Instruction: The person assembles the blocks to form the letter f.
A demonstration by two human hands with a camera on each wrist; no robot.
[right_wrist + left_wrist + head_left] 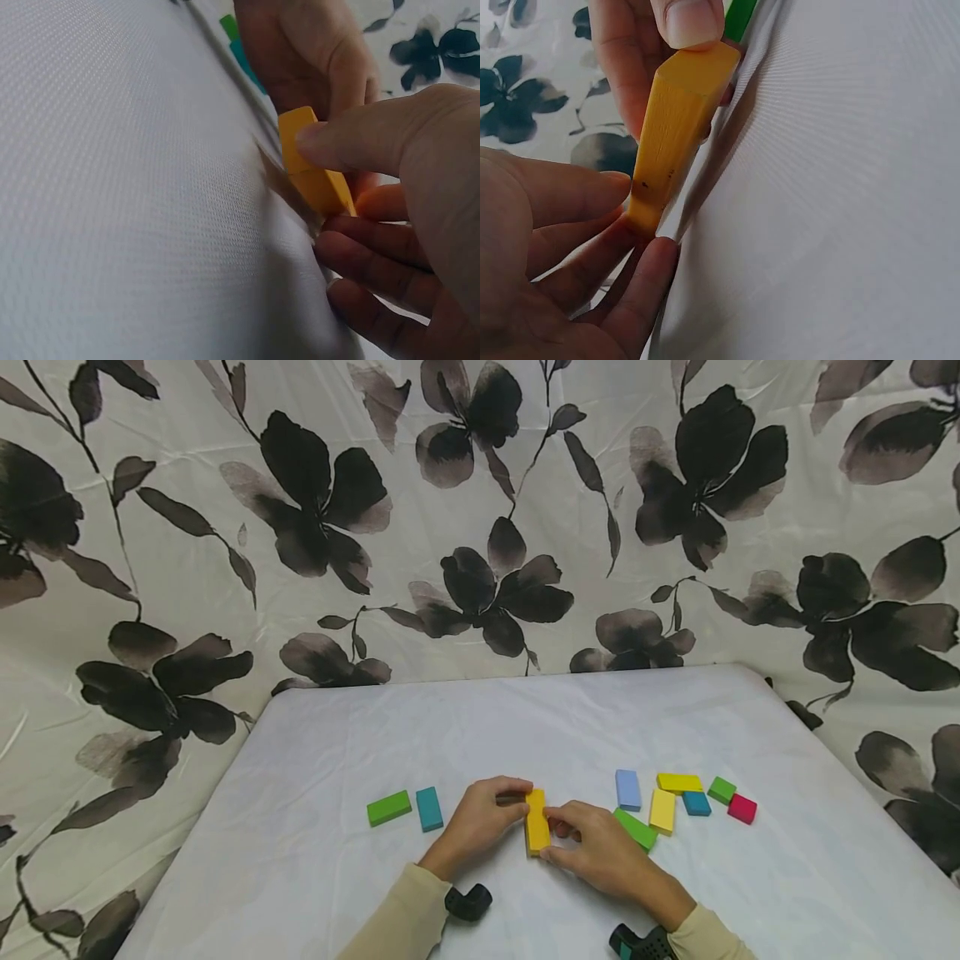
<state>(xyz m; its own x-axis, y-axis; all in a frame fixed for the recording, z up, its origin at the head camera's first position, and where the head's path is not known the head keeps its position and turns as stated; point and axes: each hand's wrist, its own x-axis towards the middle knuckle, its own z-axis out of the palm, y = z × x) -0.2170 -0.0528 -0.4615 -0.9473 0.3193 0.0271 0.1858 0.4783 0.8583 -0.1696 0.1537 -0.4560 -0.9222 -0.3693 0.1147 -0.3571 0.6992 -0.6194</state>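
One floral cloth point(491, 581) hangs behind the white table point(480, 727), whose pale, flat top presumably serves as a firm base and makes the colours easy to pick out. Both hands meet near its middle: the left hand point(482, 817) pinches the far end of an orange-yellow block point(536, 827), while the right hand point(600, 852) grips its near end and right side, thumb pressed to the end. Holding it from two sides probably steadies it and stops it turning; whether it touches the cloth, I cannot tell. The larger loose pieces lie to either side, likely within easy reach: a green block point(389, 809) and a teal block point(430, 809) at left, a light-blue block point(628, 791) and two yellow blocks point(678, 783) at right. Smallest, a green cube point(722, 790) and a red cube point(742, 809) sit outermost there, perhaps grouped by size.
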